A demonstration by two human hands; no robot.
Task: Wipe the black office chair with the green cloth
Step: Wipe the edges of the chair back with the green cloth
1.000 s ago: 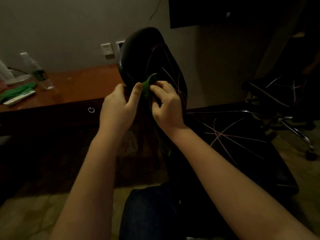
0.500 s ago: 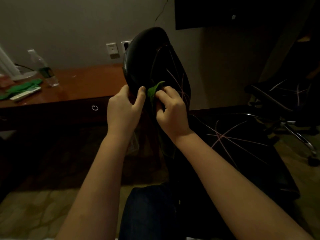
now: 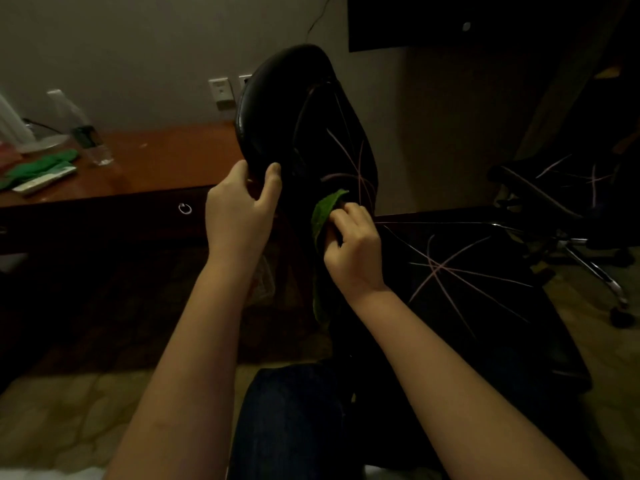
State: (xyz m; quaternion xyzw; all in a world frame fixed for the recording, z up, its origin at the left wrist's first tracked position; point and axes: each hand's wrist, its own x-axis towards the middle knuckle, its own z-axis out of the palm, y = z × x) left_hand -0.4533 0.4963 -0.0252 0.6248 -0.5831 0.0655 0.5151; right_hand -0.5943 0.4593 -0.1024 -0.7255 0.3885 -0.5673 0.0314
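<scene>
Gripping black office chair [image 3: 304, 109] with left hand [image 3: 239, 213], pinching green cloth [image 3: 322, 213] in right hand [image 3: 353, 247]; liable to drop if pinched loosely.

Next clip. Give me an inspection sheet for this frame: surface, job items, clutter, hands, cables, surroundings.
Surface: wooden desk at left; tiled floor below.
Job's things: black office chair, pale streaks on its back and seat; green cloth held against the chair back.
Clutter: plastic bottle, green fabric and a white flat item on the desk.
Hands: left hand grips the lower edge of the chair's headrest; right hand pinches the green cloth.
Cables: one thin wire runs up the wall.
Surroundings: wall sockets behind the headrest; second chair at right; dim lighting.
</scene>
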